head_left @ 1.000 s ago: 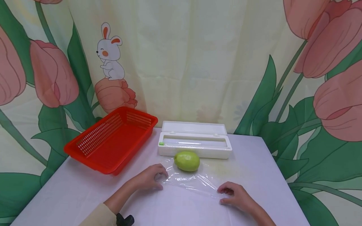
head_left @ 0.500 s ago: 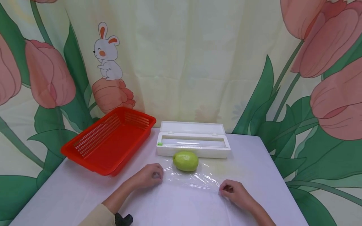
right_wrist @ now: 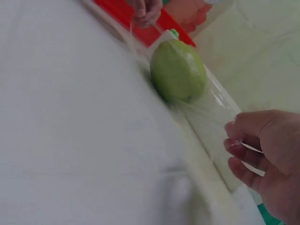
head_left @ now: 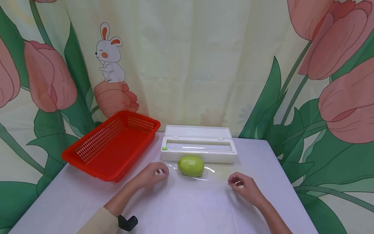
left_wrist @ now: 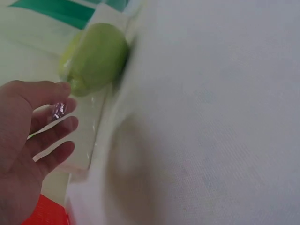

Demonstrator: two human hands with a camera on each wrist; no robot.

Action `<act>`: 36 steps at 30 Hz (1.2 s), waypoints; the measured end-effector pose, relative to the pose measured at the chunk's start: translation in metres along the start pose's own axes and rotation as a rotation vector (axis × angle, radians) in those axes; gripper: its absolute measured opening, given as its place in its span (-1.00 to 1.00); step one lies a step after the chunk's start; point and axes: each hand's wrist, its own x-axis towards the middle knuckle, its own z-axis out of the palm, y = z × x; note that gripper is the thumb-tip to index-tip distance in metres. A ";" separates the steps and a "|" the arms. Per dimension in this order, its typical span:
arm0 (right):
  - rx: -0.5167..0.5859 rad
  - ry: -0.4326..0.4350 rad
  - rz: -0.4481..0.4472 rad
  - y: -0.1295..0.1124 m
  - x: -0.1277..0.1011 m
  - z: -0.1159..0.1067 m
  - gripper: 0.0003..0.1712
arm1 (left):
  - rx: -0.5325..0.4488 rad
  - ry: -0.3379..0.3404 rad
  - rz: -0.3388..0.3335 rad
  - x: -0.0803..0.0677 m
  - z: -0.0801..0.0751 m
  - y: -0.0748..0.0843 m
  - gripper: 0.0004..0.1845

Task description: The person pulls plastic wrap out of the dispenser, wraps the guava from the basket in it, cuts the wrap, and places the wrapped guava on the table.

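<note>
Lower centre of head view: green fruit (head_left: 191, 166) sits on a sheet of cling film (head_left: 201, 182), just in front of the white film box (head_left: 198, 149). Left hand (head_left: 152, 175) and right hand (head_left: 244, 187) each pinch a near corner of the film, fingers curled on it. To do this well, judged: lift both corners evenly, keep the film taut, carry it over the fruit without letting it cling to itself.

Versus a second ago: both hands sit higher and closer to the fruit; film's near edge raised, fewer wrinkles. Red basket (head_left: 111, 144) at left unchanged.
</note>
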 end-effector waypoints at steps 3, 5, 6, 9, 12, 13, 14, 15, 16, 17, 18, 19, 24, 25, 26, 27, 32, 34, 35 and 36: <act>-0.001 0.030 0.033 -0.004 0.006 -0.003 -0.83 | 0.002 0.022 -0.014 0.003 -0.002 0.002 -0.91; 0.000 0.053 0.037 -0.005 0.009 -0.005 -0.84 | 0.012 0.028 -0.018 0.005 -0.003 0.003 -0.88; 0.003 0.063 0.035 -0.005 0.011 -0.005 -0.85 | 0.012 0.030 -0.026 0.005 -0.003 0.003 -0.87; 0.003 0.097 0.031 -0.005 0.017 -0.004 -0.88 | 0.014 0.045 -0.051 0.006 -0.004 0.006 -0.86; -0.006 0.117 0.059 -0.004 0.023 -0.003 -0.89 | 0.010 0.074 -0.077 0.006 -0.005 0.007 -0.87; -0.006 0.120 0.073 -0.004 0.026 -0.003 -0.89 | 0.012 0.085 -0.086 0.007 -0.006 0.007 -0.86; -0.008 0.120 0.088 -0.004 0.028 -0.003 -0.88 | 0.017 0.097 -0.091 0.007 -0.005 0.007 -0.85; -0.007 0.117 0.102 -0.003 0.030 -0.003 -0.86 | 0.022 0.108 -0.095 0.008 -0.005 0.006 -0.84; -0.007 0.115 0.114 -0.003 0.032 -0.004 -0.85 | 0.026 0.119 -0.099 0.010 -0.005 0.006 -0.83; -0.008 0.115 0.124 -0.002 0.034 -0.004 -0.85 | 0.032 0.129 -0.103 0.011 -0.004 0.005 -0.81; -0.003 0.120 0.131 -0.001 0.036 -0.004 -0.85 | 0.035 0.139 -0.106 0.012 -0.004 0.005 -0.81; -0.001 0.125 0.134 0.000 0.038 -0.004 -0.85 | 0.041 0.147 -0.108 0.014 -0.003 0.004 -0.81; 0.022 0.158 0.141 0.007 0.048 -0.001 -0.86 | 0.062 0.187 -0.125 0.023 -0.001 0.004 -0.89; 0.028 0.165 0.141 0.008 0.050 0.000 -0.86 | 0.069 0.195 -0.131 0.024 -0.001 0.003 -0.90; 0.034 0.171 0.138 0.009 0.052 0.001 -0.86 | 0.075 0.204 -0.137 0.025 -0.001 0.004 -0.90; 0.042 0.176 0.135 0.011 0.053 0.003 -0.86 | 0.080 0.214 -0.145 0.026 0.000 0.004 -0.91; 0.075 0.191 0.129 0.016 0.059 0.009 -0.86 | 0.098 0.249 -0.129 0.030 0.004 0.003 -0.93; 0.091 0.200 0.148 0.016 0.060 0.011 -0.87 | 0.084 0.245 -0.089 0.031 0.007 0.003 -0.88; 0.098 0.207 0.158 0.016 0.060 0.012 -0.87 | 0.070 0.237 -0.070 0.031 0.009 0.004 -0.84; 0.102 0.210 0.167 0.016 0.060 0.012 -0.86 | 0.058 0.229 -0.046 0.031 0.011 0.004 -0.79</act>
